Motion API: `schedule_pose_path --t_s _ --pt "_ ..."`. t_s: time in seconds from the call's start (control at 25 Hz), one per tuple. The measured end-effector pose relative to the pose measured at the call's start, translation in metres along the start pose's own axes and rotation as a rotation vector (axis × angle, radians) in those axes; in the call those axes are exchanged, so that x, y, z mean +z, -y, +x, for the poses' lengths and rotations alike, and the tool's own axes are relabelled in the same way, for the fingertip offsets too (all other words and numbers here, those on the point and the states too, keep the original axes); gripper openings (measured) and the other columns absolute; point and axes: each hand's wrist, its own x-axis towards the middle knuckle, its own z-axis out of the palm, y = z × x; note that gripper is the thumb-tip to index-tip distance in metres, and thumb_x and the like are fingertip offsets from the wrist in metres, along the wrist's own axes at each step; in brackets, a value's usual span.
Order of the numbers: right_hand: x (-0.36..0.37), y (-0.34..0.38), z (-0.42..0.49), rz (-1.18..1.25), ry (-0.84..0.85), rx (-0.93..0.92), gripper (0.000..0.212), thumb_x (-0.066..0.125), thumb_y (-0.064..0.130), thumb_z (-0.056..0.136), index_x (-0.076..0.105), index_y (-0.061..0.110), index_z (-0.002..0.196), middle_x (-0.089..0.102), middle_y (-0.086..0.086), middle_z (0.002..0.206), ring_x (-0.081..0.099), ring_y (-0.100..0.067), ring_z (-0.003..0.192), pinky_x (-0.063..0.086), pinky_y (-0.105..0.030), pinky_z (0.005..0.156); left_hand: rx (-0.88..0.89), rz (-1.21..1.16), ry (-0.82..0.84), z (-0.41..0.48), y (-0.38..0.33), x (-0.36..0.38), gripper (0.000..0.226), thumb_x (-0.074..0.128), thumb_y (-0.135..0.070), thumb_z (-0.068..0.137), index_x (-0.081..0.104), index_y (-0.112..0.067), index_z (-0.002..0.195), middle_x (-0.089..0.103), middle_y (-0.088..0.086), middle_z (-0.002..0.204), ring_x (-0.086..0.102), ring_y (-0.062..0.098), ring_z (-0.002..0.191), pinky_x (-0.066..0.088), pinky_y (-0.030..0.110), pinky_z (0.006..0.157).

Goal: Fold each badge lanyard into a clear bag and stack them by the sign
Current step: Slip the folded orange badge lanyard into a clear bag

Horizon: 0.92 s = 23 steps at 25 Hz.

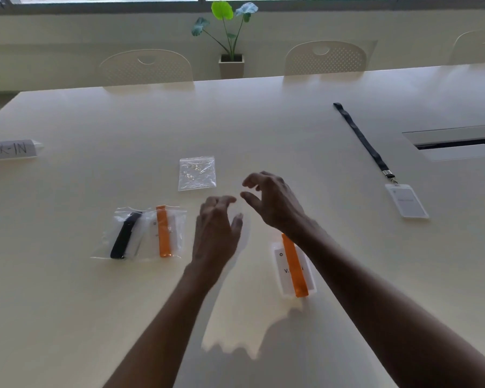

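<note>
Head view shows both hands over the counter (263, 121) and apparently holding nothing: the left hand (216, 231) has its fingers loosely curled and apart, and the right hand (272, 203) has thumb and fingers spread in an open claw. Two filled bags, one with a black lanyard (125, 235) and one with an orange lanyard (163, 231), lie overlapping to the left, well apart from the sign (9, 149). A folded orange lanyard with its badge (294, 266) lies near the right forearm, not yet bagged, so bagging it looks like the step in hand. The next move likely calls for picking up the empty clear bag (197, 173) just beyond the hands and opening its mouth. A dark lanyard (361, 138) lies unfolded at the right. The sign is cut off by the frame edge, the forearm hides the folded lanyard's top, and a faint sheen beside the left thumb is too faint to identify.
</note>
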Motion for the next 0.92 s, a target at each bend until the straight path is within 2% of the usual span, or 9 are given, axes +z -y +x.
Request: schedule_pose_path --t_s 0.16,0.28,0.4,0.6,0.76,0.84,0.92 --pt "0.042 0.020 0.061 0.003 0.084 0.061 0.028 0.071 0.031 0.096 0.072 0.013 0.117 0.075 -0.006 0.111 0.070 -0.028 0.104 0.057 -0.040 0.089 0.027 0.234 0.000 0.058 0.031 -0.022 0.043 0.069 -0.017 0.095 0.061 -0.006 0.136 0.062 0.016 0.135 0.058 0.034 0.125 0.047 0.044 0.105" --pt "0.073 0.021 0.102 0.026 0.120 0.219 0.033 0.069 0.030 0.098 0.070 0.004 0.119 0.075 -0.018 0.114 0.066 -0.036 0.116 0.056 -0.042 0.096 0.024 0.398 0.078 0.091 0.059 -0.023 0.034 0.065 -0.014 0.096 0.063 -0.005 0.129 0.061 0.014 0.134 0.058 0.035 0.122 0.047 0.042 0.103" --pt "0.097 0.023 0.132 0.003 0.151 0.363 0.040 0.068 0.032 0.100 0.065 -0.002 0.120 0.070 -0.023 0.123 0.059 -0.038 0.126 0.050 -0.039 0.099 -0.006 0.485 0.162 0.120 0.077 -0.020 0.026 0.057 -0.011 0.099 0.063 -0.004 0.123 0.058 0.018 0.135 0.057 0.037 0.120 0.048 0.042 0.100" --pt "0.119 0.031 0.165 0.018 0.147 0.518 0.045 0.073 0.029 0.097 0.058 0.001 0.128 0.061 -0.022 0.135 0.060 -0.036 0.128 0.050 -0.035 0.100 -0.015 0.573 0.296 0.141 0.088 -0.014 0.028 0.048 -0.010 0.102 0.063 -0.002 0.124 0.059 0.021 0.125 0.057 0.041 0.116 0.050 0.044 0.089" --pt "0.122 0.029 0.174 0.076 0.156 0.699 0.050 0.072 0.012 0.090 0.052 0.006 0.135 0.060 -0.016 0.137 0.064 -0.035 0.123 0.055 -0.036 0.096 -0.025 0.560 0.284 0.139 0.091 -0.011 0.024 0.049 -0.010 0.102 0.065 -0.002 0.119 0.059 0.020 0.122 0.055 0.040 0.114 0.048 0.043 0.085" --pt "0.122 0.025 0.177 0.157 0.154 0.756 0.052 0.076 0.012 0.087 0.052 0.007 0.133 0.063 -0.012 0.130 0.066 -0.033 0.118 0.058 -0.036 0.090 -0.025 0.537 0.267 0.137 0.092 -0.011 0.021 0.050 -0.011 0.101 0.064 -0.003 0.114 0.059 0.020 0.121 0.056 0.040 0.112 0.044 0.041 0.082" --pt "0.120 0.024 0.178 0.258 0.155 0.769 0.050 0.081 0.015 0.082 0.058 0.008 0.126 0.065 -0.007 0.118 0.068 -0.031 0.109 0.057 -0.033 0.078 -0.031 0.504 0.256 0.135 0.091 -0.013 0.020 0.049 -0.014 0.102 0.063 -0.004 0.113 0.059 0.020 0.120 0.056 0.039 0.111 0.041 0.040 0.082"
